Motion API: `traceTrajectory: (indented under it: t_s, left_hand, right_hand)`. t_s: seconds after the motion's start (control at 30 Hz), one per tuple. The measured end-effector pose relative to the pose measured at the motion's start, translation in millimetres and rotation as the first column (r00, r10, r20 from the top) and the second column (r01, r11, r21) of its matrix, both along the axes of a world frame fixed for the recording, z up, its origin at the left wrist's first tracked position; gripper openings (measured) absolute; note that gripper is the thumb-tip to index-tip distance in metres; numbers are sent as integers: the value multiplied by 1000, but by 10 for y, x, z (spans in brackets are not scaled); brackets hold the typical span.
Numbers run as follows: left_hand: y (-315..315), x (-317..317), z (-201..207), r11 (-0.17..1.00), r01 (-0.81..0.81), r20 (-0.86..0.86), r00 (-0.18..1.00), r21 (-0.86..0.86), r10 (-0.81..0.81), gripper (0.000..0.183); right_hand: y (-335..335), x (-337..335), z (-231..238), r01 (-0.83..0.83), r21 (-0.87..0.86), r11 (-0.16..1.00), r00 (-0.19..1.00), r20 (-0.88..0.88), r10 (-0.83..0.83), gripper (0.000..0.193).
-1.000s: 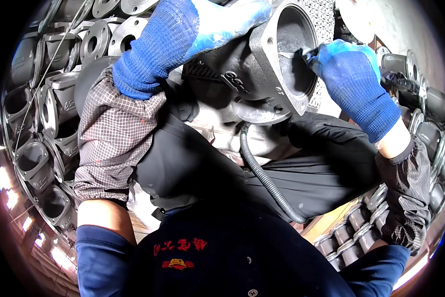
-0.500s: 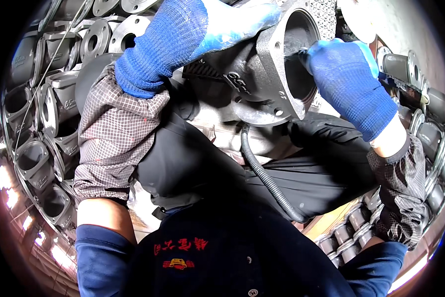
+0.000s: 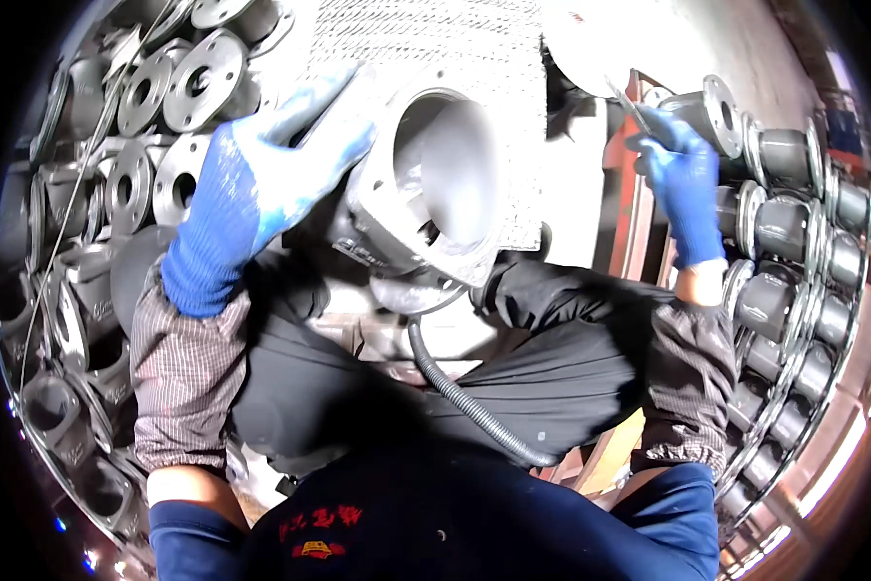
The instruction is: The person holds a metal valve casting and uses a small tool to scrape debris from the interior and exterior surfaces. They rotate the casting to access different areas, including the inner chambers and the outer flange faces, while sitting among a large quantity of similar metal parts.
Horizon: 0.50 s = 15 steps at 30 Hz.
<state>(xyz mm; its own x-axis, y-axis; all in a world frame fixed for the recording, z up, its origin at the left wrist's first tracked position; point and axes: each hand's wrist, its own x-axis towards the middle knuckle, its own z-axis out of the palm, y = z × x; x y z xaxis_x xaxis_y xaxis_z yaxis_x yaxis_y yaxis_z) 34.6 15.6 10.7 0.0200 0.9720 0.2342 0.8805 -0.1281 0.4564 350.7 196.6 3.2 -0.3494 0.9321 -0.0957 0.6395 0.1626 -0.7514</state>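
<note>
A grey cast-metal valve body with flanged ends sits between my knees, its wide round opening tilted up and partly washed out by glare. My left hand, in a blue coated glove, is beside its left edge with fingers and thumb spread. Whether the fingertips touch the metal, I cannot tell. Off to the right of the casting, my gloved right hand is closed round a thin metal tool that points up and left; its exact kind is unclear.
Behind the casting lies a bright, textured plate. A grey corrugated hose runs below the casting across my lap. Flanged castings are stacked on the left, with more castings in rows on the right. A red metal frame stands near my right hand.
My right hand has come out of the casting's opening and moved right, with the thin tool now visible. My left hand has come off the casting's top to its left side. The casting appears turned, its opening facing up more.
</note>
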Motion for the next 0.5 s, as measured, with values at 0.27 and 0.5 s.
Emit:
traceTrajectory:
  t_s: [0.27, 0.5]
  left_hand:
    - [130, 151, 120, 921, -168, 474, 816, -353, 331, 48]
    - [123, 167, 96, 890, -210, 479, 780, -404, 402, 46]
  right_hand:
    - [481, 396, -1115, 64, 360, 931, 930, 317, -186, 30]
    - [517, 143, -1110, 77, 329, 941, 864, 448, -228, 30]
